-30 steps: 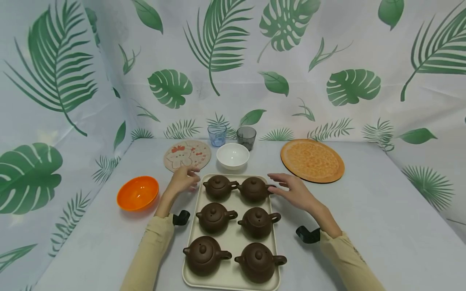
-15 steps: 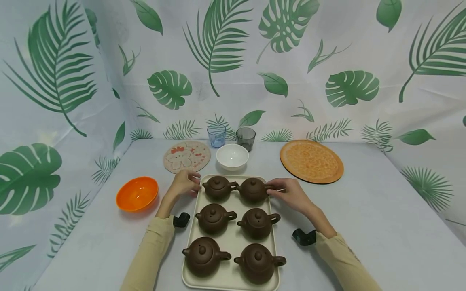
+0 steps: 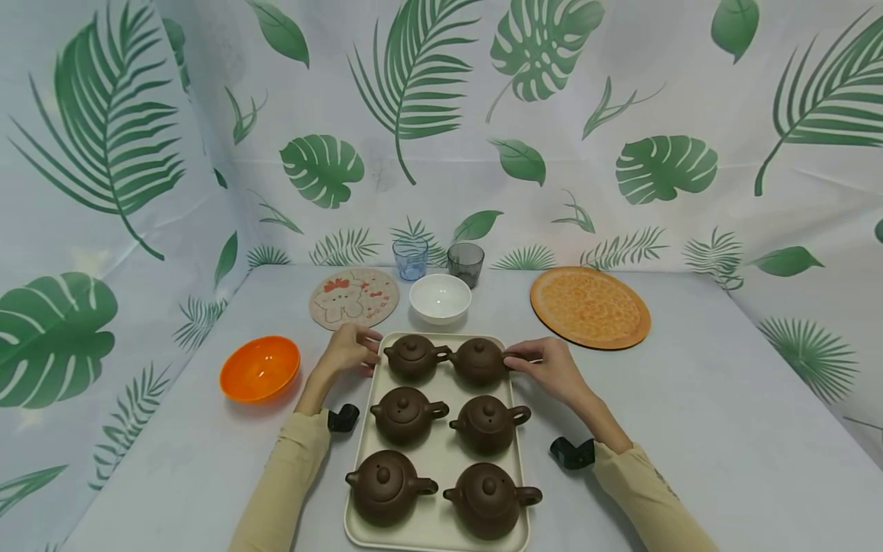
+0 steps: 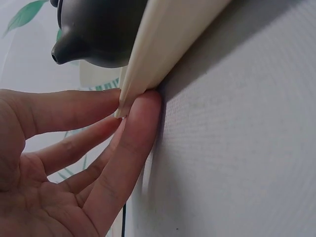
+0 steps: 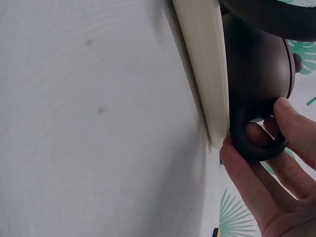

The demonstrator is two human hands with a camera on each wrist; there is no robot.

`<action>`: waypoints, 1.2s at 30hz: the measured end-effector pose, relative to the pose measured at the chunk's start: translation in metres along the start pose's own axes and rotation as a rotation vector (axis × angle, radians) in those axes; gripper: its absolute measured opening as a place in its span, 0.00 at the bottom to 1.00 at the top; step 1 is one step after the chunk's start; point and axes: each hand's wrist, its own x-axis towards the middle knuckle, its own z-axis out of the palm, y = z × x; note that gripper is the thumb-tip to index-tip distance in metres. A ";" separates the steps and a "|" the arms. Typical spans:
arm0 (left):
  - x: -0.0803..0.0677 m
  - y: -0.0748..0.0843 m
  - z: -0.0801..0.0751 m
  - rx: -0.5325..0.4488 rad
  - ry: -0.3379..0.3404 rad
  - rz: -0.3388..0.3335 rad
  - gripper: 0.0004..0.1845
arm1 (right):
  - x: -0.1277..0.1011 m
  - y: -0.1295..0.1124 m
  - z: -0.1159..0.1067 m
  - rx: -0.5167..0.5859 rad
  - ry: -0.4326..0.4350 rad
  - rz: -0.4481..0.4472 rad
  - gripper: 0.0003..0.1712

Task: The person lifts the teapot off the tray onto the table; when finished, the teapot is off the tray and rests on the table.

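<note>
Several dark brown teapots stand in two columns on a cream tray (image 3: pixel 441 429). At its far left corner, my left hand (image 3: pixel 347 349) pinches the tray rim (image 4: pixel 140 69), the thumb over the edge and a finger against the underside. My right hand (image 3: pixel 549 366) holds the handle (image 5: pixel 254 148) of the back right teapot (image 3: pixel 479 362). Its thumb presses the top of the handle while other fingers curl behind the loop. One fingertip lies against the tray's edge. Beside that pot sits the back left teapot (image 3: pixel 411 358), untouched.
Behind the tray are a white bowl (image 3: pixel 440 299), a blue glass (image 3: pixel 410 259) and a grey glass (image 3: pixel 465 264). An orange bowl (image 3: pixel 260 369) stands left. A round rabbit mat (image 3: pixel 354 297) and a pizza-patterned round mat (image 3: pixel 590 308) lie at the back.
My right hand has moved in to the left and taken hold of the back right teapot's handle. My left hand has closed in on the tray rim. The tray and teapots stay put.
</note>
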 end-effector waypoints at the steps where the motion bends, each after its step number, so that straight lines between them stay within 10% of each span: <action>1: 0.000 0.000 0.000 -0.001 -0.001 -0.001 0.23 | -0.001 0.000 0.000 0.002 0.003 0.006 0.10; 16: 0.000 0.001 0.002 -0.009 -0.021 -0.006 0.23 | -0.004 0.001 -0.018 0.052 0.010 0.028 0.10; 36: -0.002 0.001 0.001 -0.019 -0.033 -0.007 0.23 | -0.061 0.064 -0.167 0.090 0.005 0.274 0.22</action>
